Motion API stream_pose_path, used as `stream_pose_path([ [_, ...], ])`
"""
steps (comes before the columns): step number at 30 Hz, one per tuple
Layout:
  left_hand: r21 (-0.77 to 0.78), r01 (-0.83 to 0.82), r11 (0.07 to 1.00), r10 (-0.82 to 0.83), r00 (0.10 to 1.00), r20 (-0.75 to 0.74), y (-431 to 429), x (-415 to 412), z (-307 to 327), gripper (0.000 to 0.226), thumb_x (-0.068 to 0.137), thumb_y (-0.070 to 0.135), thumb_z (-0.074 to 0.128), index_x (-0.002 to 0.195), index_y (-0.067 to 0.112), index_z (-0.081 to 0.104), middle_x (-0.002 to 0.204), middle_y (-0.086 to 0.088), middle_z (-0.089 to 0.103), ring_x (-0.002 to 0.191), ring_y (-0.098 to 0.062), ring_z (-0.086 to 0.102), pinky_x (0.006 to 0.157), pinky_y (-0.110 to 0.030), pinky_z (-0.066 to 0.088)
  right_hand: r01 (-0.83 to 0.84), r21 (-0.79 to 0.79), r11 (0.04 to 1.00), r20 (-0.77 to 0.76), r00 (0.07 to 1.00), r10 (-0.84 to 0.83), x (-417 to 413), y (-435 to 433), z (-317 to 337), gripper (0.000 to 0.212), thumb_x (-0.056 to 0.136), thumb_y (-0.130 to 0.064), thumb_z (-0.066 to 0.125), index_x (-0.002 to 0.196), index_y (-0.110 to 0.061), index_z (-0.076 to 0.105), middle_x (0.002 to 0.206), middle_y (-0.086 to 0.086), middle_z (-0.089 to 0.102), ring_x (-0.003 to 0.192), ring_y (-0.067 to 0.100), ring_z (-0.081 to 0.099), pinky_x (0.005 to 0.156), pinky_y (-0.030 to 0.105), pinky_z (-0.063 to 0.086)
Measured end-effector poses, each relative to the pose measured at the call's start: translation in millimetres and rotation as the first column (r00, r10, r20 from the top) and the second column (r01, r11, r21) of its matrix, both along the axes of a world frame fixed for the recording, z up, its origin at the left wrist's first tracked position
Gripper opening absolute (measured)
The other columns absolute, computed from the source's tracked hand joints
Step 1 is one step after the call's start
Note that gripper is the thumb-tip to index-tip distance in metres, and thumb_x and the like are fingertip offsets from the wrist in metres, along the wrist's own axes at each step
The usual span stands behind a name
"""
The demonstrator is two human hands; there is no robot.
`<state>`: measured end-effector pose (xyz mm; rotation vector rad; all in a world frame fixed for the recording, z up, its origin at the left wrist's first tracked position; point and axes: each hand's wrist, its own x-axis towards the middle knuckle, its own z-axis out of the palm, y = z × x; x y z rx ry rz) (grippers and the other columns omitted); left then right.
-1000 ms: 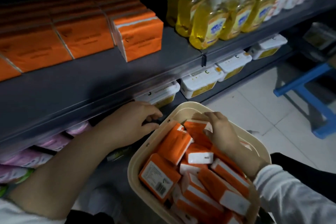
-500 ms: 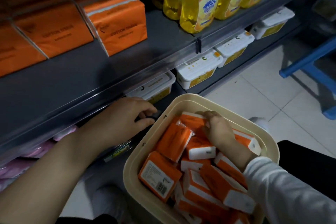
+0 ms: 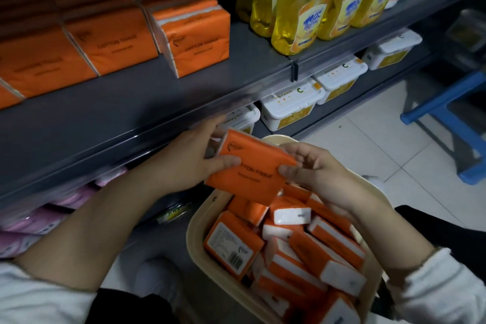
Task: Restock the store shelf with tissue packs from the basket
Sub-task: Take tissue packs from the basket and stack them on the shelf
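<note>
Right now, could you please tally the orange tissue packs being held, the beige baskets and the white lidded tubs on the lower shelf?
Orange plastic-wrapped tissue pack, held by left hand and right hand: 1
Beige plastic basket: 1
White lidded tubs with yellow labels, in view: 4
Total: 6

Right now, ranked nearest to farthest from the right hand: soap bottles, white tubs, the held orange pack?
1. The held orange pack, pinched in the right hand.
2. The white tubs, lower shelf, just beyond.
3. The soap bottles, upper shelf, farthest.
</note>
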<state>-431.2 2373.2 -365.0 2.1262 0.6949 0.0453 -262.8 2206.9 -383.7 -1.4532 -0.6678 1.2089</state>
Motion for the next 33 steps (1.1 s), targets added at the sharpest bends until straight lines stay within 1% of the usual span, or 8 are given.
stream_pose_path([
  [5,0.171,-0.166,0.971,0.156,0.985,0.072,12,-11,8,0.057,0.079,0.036,0.071,0.128,0.037,0.043,0.124,0.006,0.055,0.111,-0.014,0.054,0.088,-0.034,0.048,0.166,-0.083,0.983,0.104,0.982,-0.157,-4,27,-13,0.032,0.085,-0.012,0.063,0.117,-0.012,0.057,0.097,0.001,0.065,0.086,0.012,0.061,0.083,0.028,0.053],
  [8,0.230,-0.267,0.936,0.247,0.963,0.112,18,-15,10,0.054,0.079,0.036,0.072,0.126,0.034,0.044,0.124,0.002,0.056,0.108,-0.014,0.053,0.084,-0.031,0.046,0.284,-0.264,0.922,0.262,0.941,-0.214,-1,37,-39,0.027,0.089,-0.027,0.060,0.108,-0.009,0.061,0.091,0.003,0.060,0.083,0.016,0.058,0.062,0.016,0.048],
  [10,0.229,-0.294,0.928,0.269,0.954,0.136,20,-15,11,0.054,0.079,0.035,0.072,0.125,0.032,0.045,0.126,0.002,0.056,0.109,-0.014,0.053,0.085,-0.030,0.046,0.270,-0.412,0.870,0.364,0.924,-0.115,0,39,-59,0.031,0.091,-0.029,0.058,0.112,-0.007,0.059,0.097,0.003,0.058,0.087,0.023,0.061,0.053,0.011,0.041],
  [14,0.218,-0.284,0.934,0.262,0.957,0.122,22,-12,11,0.054,0.080,0.035,0.071,0.126,0.031,0.043,0.126,0.004,0.055,0.106,-0.009,0.051,0.082,-0.028,0.044,0.225,-0.568,0.792,0.428,0.902,0.050,0,38,-102,0.045,0.090,-0.025,0.060,0.127,-0.001,0.051,0.116,0.013,0.059,0.115,0.028,0.053,0.087,0.023,0.038],
  [17,0.223,-0.266,0.938,0.247,0.963,0.111,23,-9,10,0.054,0.080,0.035,0.071,0.126,0.030,0.043,0.125,0.004,0.054,0.105,-0.008,0.050,0.081,-0.027,0.044,0.191,-0.638,0.746,0.441,0.884,0.151,-3,35,-128,0.044,0.089,-0.027,0.061,0.127,-0.006,0.054,0.123,0.015,0.060,0.116,0.029,0.054,0.090,0.026,0.038],
  [24,0.222,-0.271,0.937,0.247,0.960,0.131,23,-7,13,0.053,0.079,0.034,0.072,0.124,0.030,0.045,0.123,0.004,0.056,0.106,-0.010,0.053,0.084,-0.030,0.047,0.328,-0.525,0.785,0.387,0.914,-0.123,-7,32,-127,0.039,0.083,-0.006,0.067,0.120,0.000,0.057,0.103,0.006,0.058,0.098,0.020,0.055,0.077,0.018,0.038],
  [28,0.208,-0.314,0.927,0.269,0.938,0.218,21,-9,20,0.048,0.080,0.031,0.072,0.120,0.029,0.046,0.114,0.011,0.053,0.102,-0.007,0.052,0.077,-0.023,0.045,0.401,-0.459,0.793,0.328,0.906,-0.268,-5,24,-115,0.040,0.071,-0.007,0.077,0.108,-0.001,0.061,0.102,0.010,0.067,0.087,0.023,0.064,0.080,0.034,0.052],
  [33,0.124,-0.530,0.839,0.425,0.781,0.457,22,-14,35,0.040,0.082,0.031,0.070,0.112,0.034,0.043,0.103,0.017,0.051,0.091,0.001,0.051,0.067,-0.009,0.038,0.400,-0.274,0.875,0.267,0.905,-0.330,0,20,-73,0.027,0.071,0.005,0.074,0.087,-0.007,0.057,0.071,0.003,0.066,0.060,0.018,0.061,0.056,0.029,0.052],
])
